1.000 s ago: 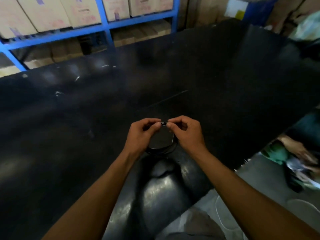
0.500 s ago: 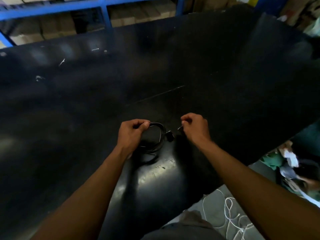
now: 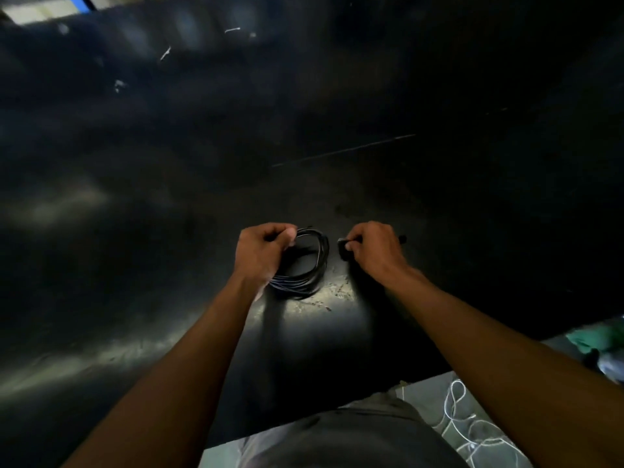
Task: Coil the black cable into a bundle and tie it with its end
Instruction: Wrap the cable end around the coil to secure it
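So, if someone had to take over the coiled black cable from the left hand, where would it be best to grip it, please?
Probably the right-hand arc of the coiled black cable, coming from the right. There the loops run together in one tight band, so a pinch across them should catch every turn. The left hand covers the opposite side; the right hand holds the plug end apart.

Black counter (image 3: 337, 130) spans everything ahead of the hands, scuffed and glossy just below them. White scraps (image 3: 165, 53) far up-left. Blue shelf frame (image 3: 78, 0) at top-left corner. Loose white cable (image 3: 472, 430) on grey floor (image 3: 429, 396) lower right; green item (image 3: 597, 337) right of that.
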A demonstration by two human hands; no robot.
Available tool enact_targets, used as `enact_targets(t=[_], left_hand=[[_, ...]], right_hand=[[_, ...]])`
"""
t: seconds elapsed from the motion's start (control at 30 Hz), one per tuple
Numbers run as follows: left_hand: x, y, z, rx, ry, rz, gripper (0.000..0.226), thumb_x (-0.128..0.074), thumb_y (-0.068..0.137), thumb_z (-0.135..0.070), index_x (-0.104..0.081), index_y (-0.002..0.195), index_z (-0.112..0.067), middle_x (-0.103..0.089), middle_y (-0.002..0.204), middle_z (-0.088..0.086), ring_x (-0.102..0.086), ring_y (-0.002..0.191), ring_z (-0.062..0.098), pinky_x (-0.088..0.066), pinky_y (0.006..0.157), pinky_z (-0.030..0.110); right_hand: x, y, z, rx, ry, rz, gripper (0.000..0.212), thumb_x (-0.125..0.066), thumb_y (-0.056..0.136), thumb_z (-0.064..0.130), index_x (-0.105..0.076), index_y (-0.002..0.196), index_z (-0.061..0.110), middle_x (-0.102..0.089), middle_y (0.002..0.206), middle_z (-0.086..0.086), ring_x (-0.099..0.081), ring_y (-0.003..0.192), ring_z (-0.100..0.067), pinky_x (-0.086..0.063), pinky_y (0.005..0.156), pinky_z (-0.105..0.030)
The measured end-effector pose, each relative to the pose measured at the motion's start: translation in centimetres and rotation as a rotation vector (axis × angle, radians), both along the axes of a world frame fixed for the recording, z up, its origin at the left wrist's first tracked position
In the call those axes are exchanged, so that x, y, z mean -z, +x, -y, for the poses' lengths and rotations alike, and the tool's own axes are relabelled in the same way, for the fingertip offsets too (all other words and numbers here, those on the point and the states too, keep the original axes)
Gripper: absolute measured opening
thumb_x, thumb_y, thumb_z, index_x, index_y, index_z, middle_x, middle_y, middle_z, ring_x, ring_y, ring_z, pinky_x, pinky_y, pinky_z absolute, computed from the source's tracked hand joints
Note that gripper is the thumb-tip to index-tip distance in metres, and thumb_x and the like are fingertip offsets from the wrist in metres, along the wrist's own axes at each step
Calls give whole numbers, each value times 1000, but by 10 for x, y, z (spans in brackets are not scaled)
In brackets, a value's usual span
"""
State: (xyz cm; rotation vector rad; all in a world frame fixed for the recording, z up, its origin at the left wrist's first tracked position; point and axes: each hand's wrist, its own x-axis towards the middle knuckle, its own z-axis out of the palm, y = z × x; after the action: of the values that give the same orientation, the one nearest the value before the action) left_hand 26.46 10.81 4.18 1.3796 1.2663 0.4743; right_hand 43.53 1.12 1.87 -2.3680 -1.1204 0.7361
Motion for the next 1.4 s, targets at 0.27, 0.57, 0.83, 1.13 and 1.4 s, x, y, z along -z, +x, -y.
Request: enact_targets(t=[0.27,0.57,0.83,1.13,1.4], left_hand=[[-13,-19,-6,19,72,47,11,-67,90,-15,-74,85,-22,-70,73,-4,-59,57,-6,-46,67,20],[-38,-56,-30,68,140,153,9,-65,91,-15,-74,92,-14,-69,73,-3,-54,49,-9,-42,59,16],[-37,-73,-30,127,176,186,10,-65,91,-18,-75,93,-20,-72,78,-7,-63,70,0,-47,69,16],[-56,-70,-39,-14,229,255,13,-65,91,-16,-74,89,-25,-76,82,-1,-71,82,12,-57,82,31],[-70,-65,-33,-149,260,254,10,-64,91,-15,-72,90,-21,-73,81,-2,-67,77,4,-53,73,15]], right_hand=[[-26,-16,-4,267,78,-94,8,-67,79,13,-59,79,11,-67,72,-4,-66,68,-22,-55,64,-37],[-73,-67,5,483,380,-333,22,-50,95,-1,-67,92,12,-64,74,-10,-59,48,-10,-53,41,-22],[-118,-118,22,478,530,-393,19,-45,99,6,-61,94,13,-68,89,-9,-63,49,-12,-54,46,-23],[-152,-127,-8,79,632,-408,22,-68,84,-1,-63,97,15,-69,87,-10,-68,71,-12,-59,69,-23],[-127,-115,-31,-54,464,-144,21,-76,75,10,-69,89,23,-72,80,5,-70,70,-9,-57,69,-25]])
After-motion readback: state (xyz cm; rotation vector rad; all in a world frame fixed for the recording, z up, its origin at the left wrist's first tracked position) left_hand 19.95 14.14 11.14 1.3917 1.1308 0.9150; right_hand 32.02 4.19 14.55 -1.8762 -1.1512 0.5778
